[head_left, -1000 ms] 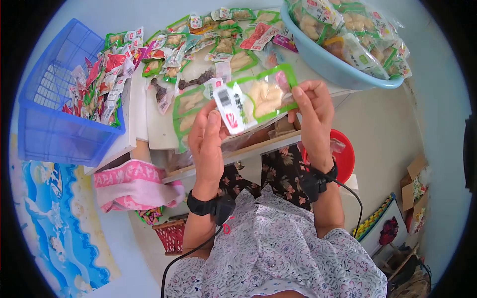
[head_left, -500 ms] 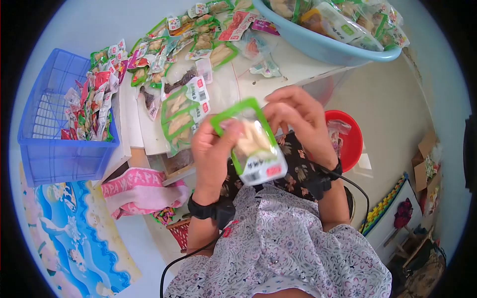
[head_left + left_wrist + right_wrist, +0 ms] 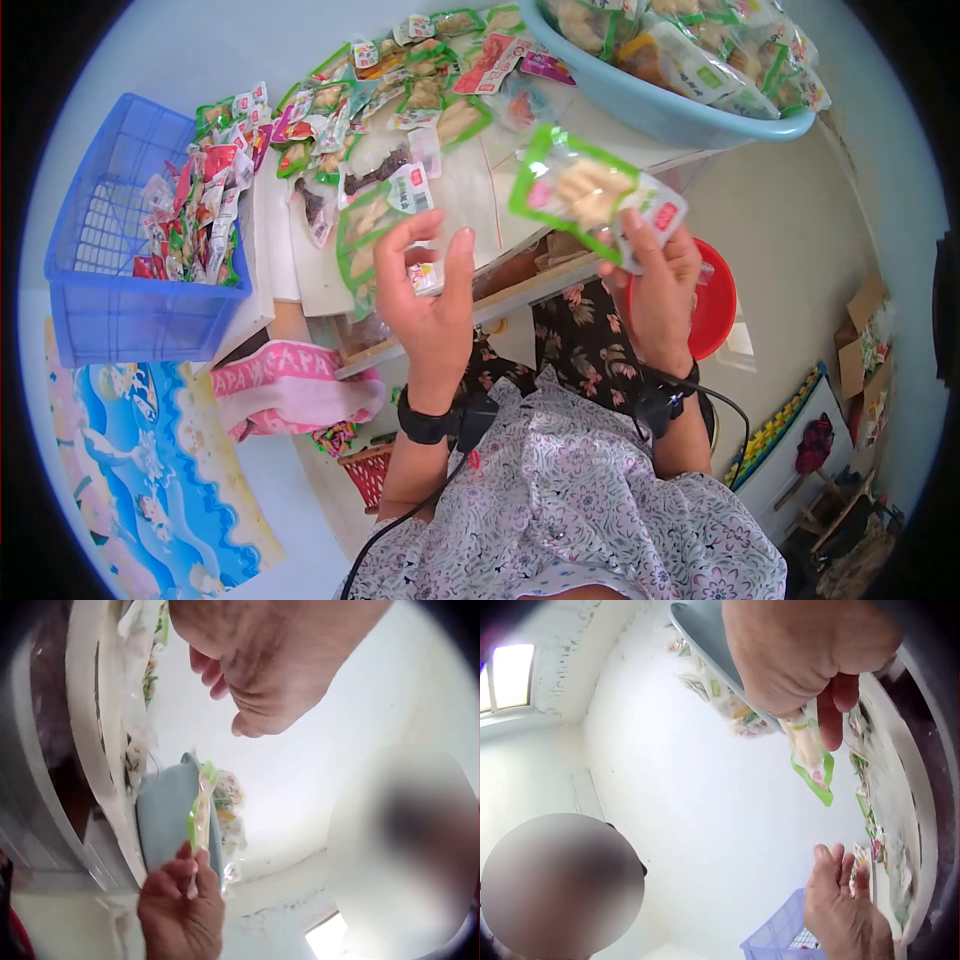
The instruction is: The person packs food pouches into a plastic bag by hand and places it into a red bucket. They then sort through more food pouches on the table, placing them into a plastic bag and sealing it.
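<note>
In the head view my right hand (image 3: 660, 290) pinches one end of a clear, green-edged food pouch (image 3: 590, 190) with pale pieces inside and a white, red-marked label. The pouch is lifted and tilted over the table's front edge. My left hand (image 3: 425, 310) is raised apart from it, thumb and index finger spread. A small white-and-red printed piece (image 3: 425, 278) shows between its thumb and fingers; whether the hand touches it I cannot tell. Just behind the left hand lies a green-edged double pouch (image 3: 370, 220). The right wrist view shows the held pouch (image 3: 808, 750) hanging below the right hand.
Several sealed food packs (image 3: 425, 95) cover the table's back. A light-blue basin (image 3: 670, 115) heaped with pouches stands back right, a blue plastic crate (image 3: 150, 320) with small packets at left. Below are an open drawer (image 3: 540, 280), a red bucket (image 3: 715, 310) and a pink towel (image 3: 300, 390).
The pouch was between both hands a second ago, then turned over in the left hand. It is now in the right hand, swung up and right; the left hand has let go.
</note>
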`<state>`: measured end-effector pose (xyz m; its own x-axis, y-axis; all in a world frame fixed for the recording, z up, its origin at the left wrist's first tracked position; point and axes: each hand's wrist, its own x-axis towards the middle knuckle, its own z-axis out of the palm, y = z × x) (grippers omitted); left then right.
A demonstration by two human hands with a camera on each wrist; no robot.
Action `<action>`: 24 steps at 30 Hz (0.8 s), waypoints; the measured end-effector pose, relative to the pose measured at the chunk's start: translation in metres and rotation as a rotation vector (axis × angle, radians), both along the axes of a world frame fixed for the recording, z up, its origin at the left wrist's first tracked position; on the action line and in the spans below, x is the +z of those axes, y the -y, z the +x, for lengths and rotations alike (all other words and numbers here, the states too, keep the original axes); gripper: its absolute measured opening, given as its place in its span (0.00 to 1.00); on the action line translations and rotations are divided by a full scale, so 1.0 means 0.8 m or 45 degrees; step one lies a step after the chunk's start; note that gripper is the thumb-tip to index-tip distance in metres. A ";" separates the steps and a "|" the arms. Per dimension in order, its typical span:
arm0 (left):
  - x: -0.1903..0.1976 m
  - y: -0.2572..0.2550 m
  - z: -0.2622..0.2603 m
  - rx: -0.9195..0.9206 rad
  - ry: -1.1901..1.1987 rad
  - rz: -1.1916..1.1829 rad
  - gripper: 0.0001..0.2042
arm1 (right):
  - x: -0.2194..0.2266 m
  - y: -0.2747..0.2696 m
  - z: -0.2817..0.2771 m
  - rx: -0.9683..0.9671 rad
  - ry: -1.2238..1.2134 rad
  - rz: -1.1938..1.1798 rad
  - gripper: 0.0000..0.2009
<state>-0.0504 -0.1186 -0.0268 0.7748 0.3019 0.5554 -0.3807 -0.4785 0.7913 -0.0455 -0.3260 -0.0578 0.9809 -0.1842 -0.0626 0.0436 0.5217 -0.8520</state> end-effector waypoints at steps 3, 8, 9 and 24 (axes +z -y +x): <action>0.011 -0.004 0.011 0.155 0.009 0.631 0.24 | 0.007 0.003 0.008 -0.171 0.006 0.021 0.09; 0.005 0.008 0.040 0.206 -0.039 1.016 0.22 | -0.007 0.006 0.002 -0.076 -0.068 -0.128 0.10; 0.002 0.006 0.046 0.223 -0.045 1.082 0.21 | -0.009 0.005 0.002 -0.063 -0.065 -0.143 0.11; -0.003 -0.015 0.000 -0.014 -0.145 0.461 0.04 | 0.023 -0.006 0.001 0.016 0.015 -0.088 0.14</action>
<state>-0.0508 -0.1069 -0.0292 0.8398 0.0932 0.5348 -0.3067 -0.7313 0.6092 -0.0448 -0.3211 -0.0391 0.9837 -0.1755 -0.0384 0.0479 0.4625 -0.8853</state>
